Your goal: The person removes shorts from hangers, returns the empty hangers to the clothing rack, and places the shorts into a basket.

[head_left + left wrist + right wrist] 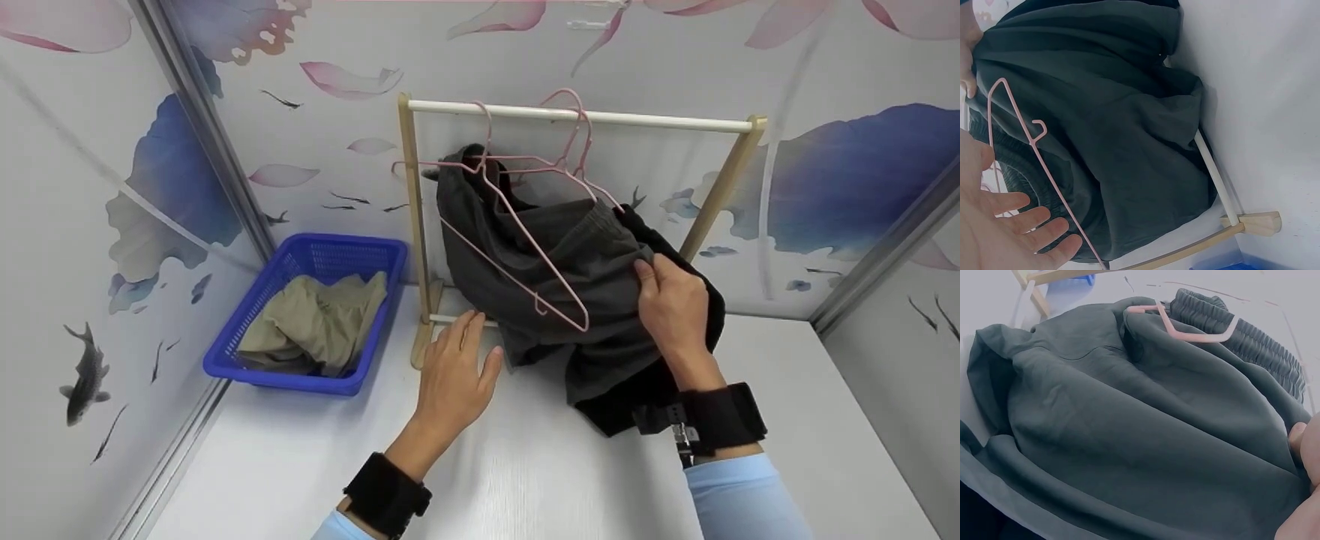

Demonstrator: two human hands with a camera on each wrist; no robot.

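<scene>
Dark grey shorts with a gathered elastic waistband hang in folds at the rack. My right hand pinches their fabric at the right side, thumb on top. In front of the cloth slants a pink hanger, its hook over the rail and its lower corner free. My left hand is left of the shorts and below that hanger, fingers extended and holding nothing. In the left wrist view the fingers overlap the hanger's side, but contact cannot be told.
A white rail on wooden posts carries more pink hangers, partly behind the shorts. Black cloth hangs behind the grey. To the left, a blue basket contains a khaki garment. Patterned walls enclose the white table.
</scene>
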